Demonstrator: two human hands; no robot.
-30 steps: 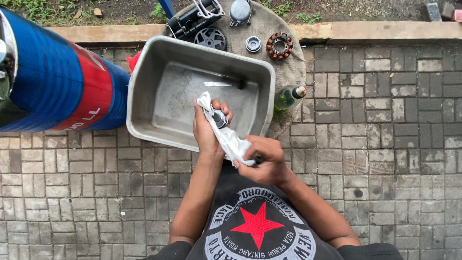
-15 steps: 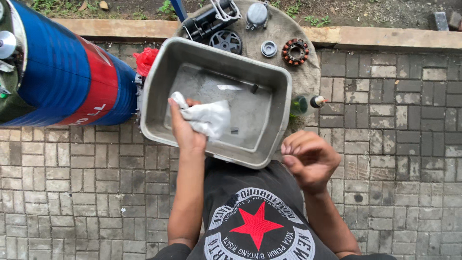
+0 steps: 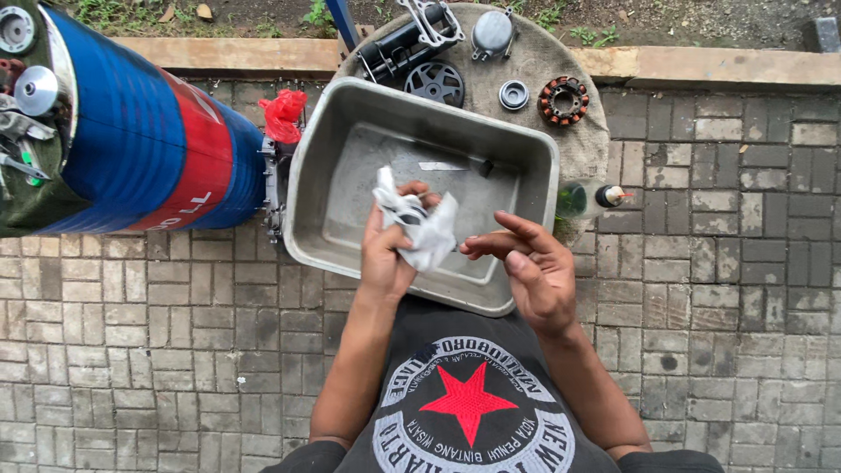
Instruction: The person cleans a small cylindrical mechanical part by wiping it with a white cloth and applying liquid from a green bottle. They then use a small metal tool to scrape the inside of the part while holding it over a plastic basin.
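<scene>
Left hand point(image 3: 388, 254) clamps white rag point(image 3: 419, 221) (long axis left-right) over metal tray point(image 3: 315, 175); right hand point(image 3: 530, 271) open, empty.

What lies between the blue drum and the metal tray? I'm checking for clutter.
In the head view, a red plastic bag atop a metal engine part sits between the blue drum and tray.

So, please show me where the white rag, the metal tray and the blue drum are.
white rag point(image 3: 427, 229), head view, on its crumpled middle.
metal tray point(image 3: 308, 166), head view, on its left wall.
blue drum point(image 3: 131, 140), head view, on its blue side.
</scene>
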